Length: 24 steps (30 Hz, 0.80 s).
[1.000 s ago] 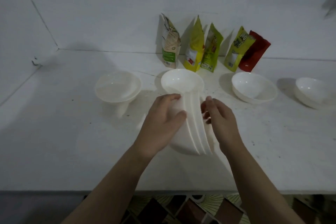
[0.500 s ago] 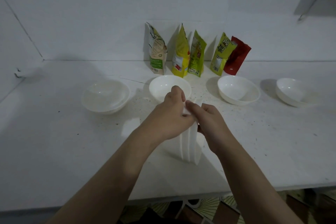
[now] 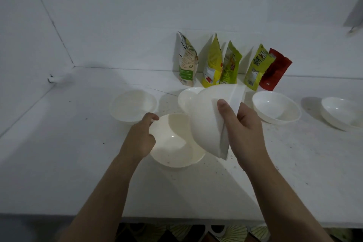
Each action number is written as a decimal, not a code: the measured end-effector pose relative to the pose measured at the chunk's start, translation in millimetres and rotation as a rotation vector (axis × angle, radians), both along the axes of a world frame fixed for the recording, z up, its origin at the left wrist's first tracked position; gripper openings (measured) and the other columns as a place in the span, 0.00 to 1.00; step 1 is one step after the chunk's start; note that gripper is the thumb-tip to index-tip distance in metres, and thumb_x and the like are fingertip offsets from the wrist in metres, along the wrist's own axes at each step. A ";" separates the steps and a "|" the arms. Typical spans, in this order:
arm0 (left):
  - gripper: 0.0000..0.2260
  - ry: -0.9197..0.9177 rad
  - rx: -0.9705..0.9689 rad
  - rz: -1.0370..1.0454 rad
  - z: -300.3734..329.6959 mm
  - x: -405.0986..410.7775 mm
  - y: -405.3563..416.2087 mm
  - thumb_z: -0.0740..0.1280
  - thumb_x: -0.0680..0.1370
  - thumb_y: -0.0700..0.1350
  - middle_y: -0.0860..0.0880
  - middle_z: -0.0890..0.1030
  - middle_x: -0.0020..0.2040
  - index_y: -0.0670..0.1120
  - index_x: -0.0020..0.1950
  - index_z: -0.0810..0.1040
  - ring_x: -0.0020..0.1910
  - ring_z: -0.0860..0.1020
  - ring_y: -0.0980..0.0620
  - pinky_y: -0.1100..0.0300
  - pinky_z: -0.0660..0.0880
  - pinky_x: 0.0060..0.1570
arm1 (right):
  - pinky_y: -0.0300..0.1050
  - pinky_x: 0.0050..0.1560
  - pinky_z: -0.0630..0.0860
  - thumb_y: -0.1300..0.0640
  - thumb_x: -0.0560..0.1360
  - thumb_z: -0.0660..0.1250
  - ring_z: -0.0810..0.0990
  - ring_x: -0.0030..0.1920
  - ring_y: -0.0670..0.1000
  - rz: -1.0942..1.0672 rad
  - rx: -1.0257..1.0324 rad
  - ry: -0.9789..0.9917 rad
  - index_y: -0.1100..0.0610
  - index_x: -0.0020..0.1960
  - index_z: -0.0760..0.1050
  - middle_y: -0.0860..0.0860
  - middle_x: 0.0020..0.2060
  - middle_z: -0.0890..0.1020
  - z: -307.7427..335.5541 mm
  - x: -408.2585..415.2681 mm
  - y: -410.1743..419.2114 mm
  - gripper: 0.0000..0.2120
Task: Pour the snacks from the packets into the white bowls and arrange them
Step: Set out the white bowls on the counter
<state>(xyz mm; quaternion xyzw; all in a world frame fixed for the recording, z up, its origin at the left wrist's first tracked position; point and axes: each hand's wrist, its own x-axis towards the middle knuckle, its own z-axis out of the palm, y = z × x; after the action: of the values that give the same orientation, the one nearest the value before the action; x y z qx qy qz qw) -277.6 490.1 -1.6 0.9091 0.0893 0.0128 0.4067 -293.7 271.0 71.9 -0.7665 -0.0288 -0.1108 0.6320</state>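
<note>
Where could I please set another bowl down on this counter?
Bare counter lies left of the left hand, and right of the right hand below the right bowls. The snack packets crowd the back.

White speckled countertop, dimly lit. Plain white walls meeting in a corner at countertop's rear left. Small white fitting near that corner. Patterned floor below countertop's front edge.
</note>
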 end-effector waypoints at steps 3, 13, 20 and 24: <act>0.28 -0.031 0.022 0.023 -9.2 -2.5 3.4 0.59 0.70 0.27 0.46 0.79 0.62 0.48 0.65 0.72 0.56 0.77 0.46 0.60 0.71 0.49 | 0.41 0.42 0.76 0.50 0.80 0.63 0.80 0.38 0.37 0.008 -0.024 -0.047 0.49 0.40 0.78 0.41 0.39 0.83 -2.0 0.0 1.5 0.11; 0.23 -0.388 -0.233 -0.259 59.1 -29.4 -90.2 0.63 0.75 0.47 0.60 0.69 0.68 0.58 0.70 0.65 0.66 0.71 0.58 0.54 0.74 0.63 | 0.47 0.41 0.79 0.42 0.78 0.64 0.82 0.41 0.46 -0.061 -0.079 -0.196 0.49 0.41 0.78 0.44 0.39 0.83 -4.9 -7.5 -9.4 0.13; 0.34 -0.445 -0.206 -0.531 59.6 -27.0 -142.3 0.69 0.70 0.56 0.55 0.58 0.76 0.60 0.72 0.57 0.74 0.62 0.57 0.55 0.72 0.66 | 0.37 0.39 0.79 0.43 0.80 0.61 0.84 0.43 0.42 -0.095 -0.103 -0.189 0.43 0.46 0.79 0.41 0.41 0.85 0.1 -18.4 -59.1 0.09; 0.37 -0.443 -0.158 -0.525 58.4 -27.3 -181.1 0.71 0.65 0.56 0.55 0.57 0.75 0.62 0.68 0.55 0.72 0.62 0.57 0.55 0.70 0.66 | 0.35 0.32 0.73 0.42 0.78 0.57 0.79 0.33 0.41 -0.087 -0.106 -0.082 0.55 0.38 0.77 0.47 0.32 0.81 -1.9 -25.5 -95.9 0.20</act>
<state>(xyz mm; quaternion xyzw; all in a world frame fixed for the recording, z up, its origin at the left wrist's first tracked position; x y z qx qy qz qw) -304.8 309.0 56.8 0.8420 -0.2370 0.0979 0.4747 -319.2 175.1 70.0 -0.7943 -0.0273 -0.1677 0.5833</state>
